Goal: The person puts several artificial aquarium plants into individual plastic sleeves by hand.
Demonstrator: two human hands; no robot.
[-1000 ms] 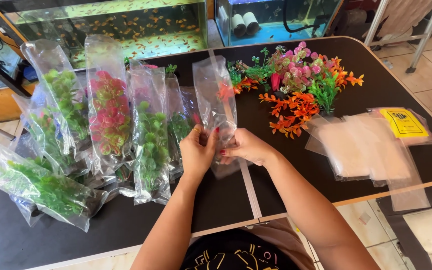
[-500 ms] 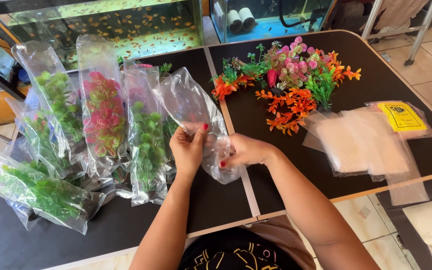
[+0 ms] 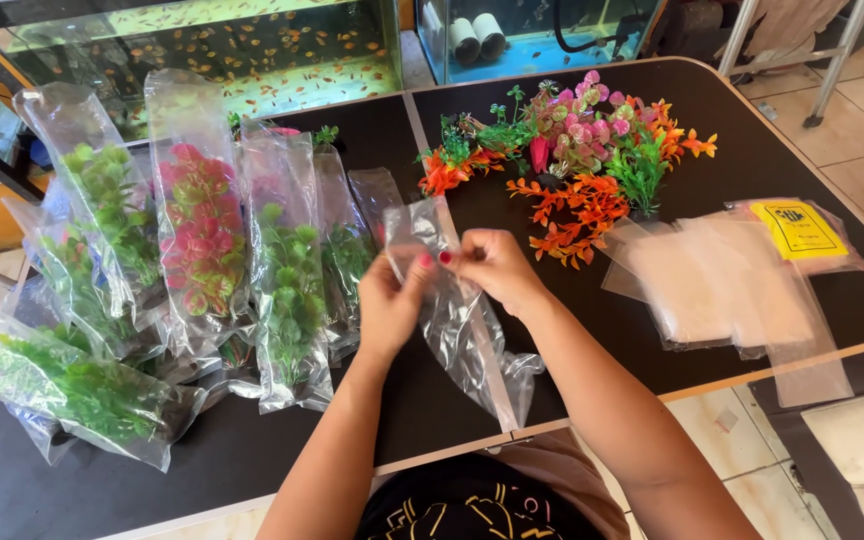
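My left hand [image 3: 390, 305] and my right hand [image 3: 492, 270] both pinch the top of an empty clear plastic bag [image 3: 462, 330] over the middle of the black table [image 3: 252, 450]. The bag hangs down toward me, crumpled at its lower end. A cluster of loose plastic aquarium plants [image 3: 572, 165], orange, pink and green, lies just beyond my right hand. To my left lie several sealed clear bags with plastic plants inside: a pink-and-green one [image 3: 197, 230] and green ones [image 3: 287, 290].
A stack of flat empty clear bags [image 3: 722, 290] lies at the right, with a yellow-labelled packet [image 3: 797, 230] on it. Beyond the table stand a fish tank [image 3: 232, 50] and a blue tank [image 3: 532, 35]. The tiled floor [image 3: 852, 150] lies to the right.
The bag was held up and stretched toward the far left; now both hands have drawn together at its top and it hangs lower, nearer to me.
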